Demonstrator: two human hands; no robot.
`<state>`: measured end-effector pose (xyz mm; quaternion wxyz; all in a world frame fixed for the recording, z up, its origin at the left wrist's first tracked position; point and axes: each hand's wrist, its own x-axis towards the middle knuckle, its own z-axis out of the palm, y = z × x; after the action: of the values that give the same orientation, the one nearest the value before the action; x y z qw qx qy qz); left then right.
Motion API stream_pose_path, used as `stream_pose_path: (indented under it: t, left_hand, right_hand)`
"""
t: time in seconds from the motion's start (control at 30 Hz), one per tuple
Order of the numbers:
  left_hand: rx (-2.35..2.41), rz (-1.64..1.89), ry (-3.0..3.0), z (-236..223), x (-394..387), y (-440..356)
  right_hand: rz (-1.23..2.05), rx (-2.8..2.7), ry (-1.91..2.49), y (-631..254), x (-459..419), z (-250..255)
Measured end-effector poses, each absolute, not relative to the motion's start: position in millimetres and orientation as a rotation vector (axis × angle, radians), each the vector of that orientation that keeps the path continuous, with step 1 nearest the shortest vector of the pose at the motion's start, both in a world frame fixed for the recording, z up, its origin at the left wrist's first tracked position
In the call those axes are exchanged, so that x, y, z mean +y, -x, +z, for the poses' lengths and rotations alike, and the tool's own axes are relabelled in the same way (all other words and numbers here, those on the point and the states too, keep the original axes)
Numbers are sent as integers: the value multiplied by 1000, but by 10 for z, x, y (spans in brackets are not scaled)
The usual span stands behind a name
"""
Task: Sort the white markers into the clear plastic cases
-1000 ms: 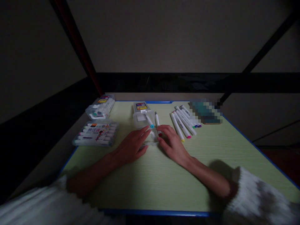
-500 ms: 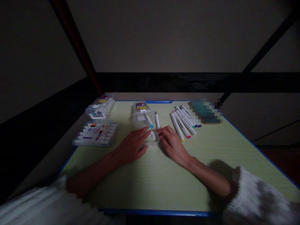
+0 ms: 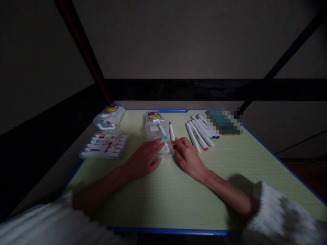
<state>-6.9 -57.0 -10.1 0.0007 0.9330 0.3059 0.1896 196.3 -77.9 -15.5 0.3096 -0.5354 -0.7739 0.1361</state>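
Over the near part of a clear plastic case [image 3: 167,154] rests my left hand [image 3: 144,158], its fingers stretched out and apart. The case lies opened, with a label on its far part and a blue-capped marker [image 3: 162,131] inside. My right hand [image 3: 190,156] is at the case's right side, fingers bent around the near end of a white marker [image 3: 171,131]. That marker lies just right of the case, pointing away from me; its near end is partly hidden by the fingertips.
Several loose markers [image 3: 200,132] lie fanned to the right, beside a blurred phone-like object [image 3: 226,122]. On the left are a flat case full of markers [image 3: 104,145] and another closed clear case [image 3: 111,115]. The table [image 3: 158,200] has a blue edge.
Almost nothing differs. The fingers of my right hand have shifted very slightly at the marker's near end; my left hand and the cases stay in place.
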Motion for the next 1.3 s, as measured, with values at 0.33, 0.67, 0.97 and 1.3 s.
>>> stream_pose_path:
  t: [0.33, 0.67, 0.97, 1.3]
  left_hand:
    - [952, 603, -2924, -90, -573, 69]
    - [961, 578, -2968, -104, -567, 70]
    - [957, 610, -2969, -112, -570, 76]
    - [955, 608, -2963, -103, -574, 77]
  right_hand:
    - [294, -2157, 1619, -1945, -831, -67]
    - [226, -2211, 1676, -1959, -822, -59]
    - [167, -2246, 1712, -1957, -802, -44]
    - [80, -2313, 1758, -1965, -794, 2]
